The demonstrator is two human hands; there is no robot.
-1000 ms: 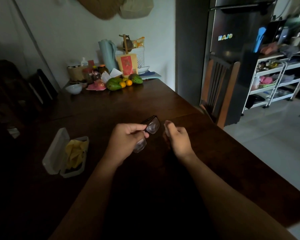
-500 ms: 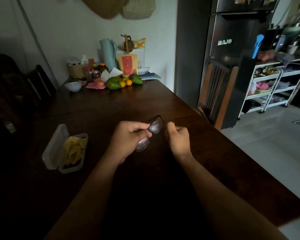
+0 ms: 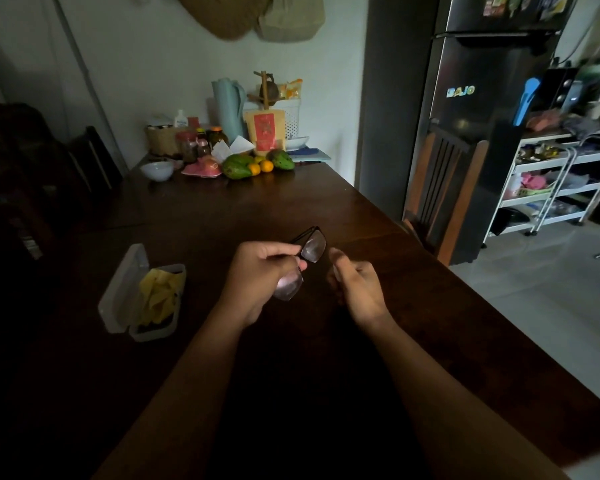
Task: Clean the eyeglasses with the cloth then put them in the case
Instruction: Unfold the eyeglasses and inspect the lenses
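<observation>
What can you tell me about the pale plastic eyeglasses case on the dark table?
The pale, translucent plastic eyeglasses case lies open on the dark wooden table, to the left of both hands and touched by neither. Its hinged lid stands raised along the left side. The shallow tray on the right holds a crumpled yellow cloth, which covers most of a dark lining. No eyeglasses are inside.

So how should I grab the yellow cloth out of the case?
Pinch the yellow cloth from above at its crumpled upper folds, which stick up out of the open case. The raised lid blocks the left side, so the free right hand would probably reach in best from the right.
</observation>
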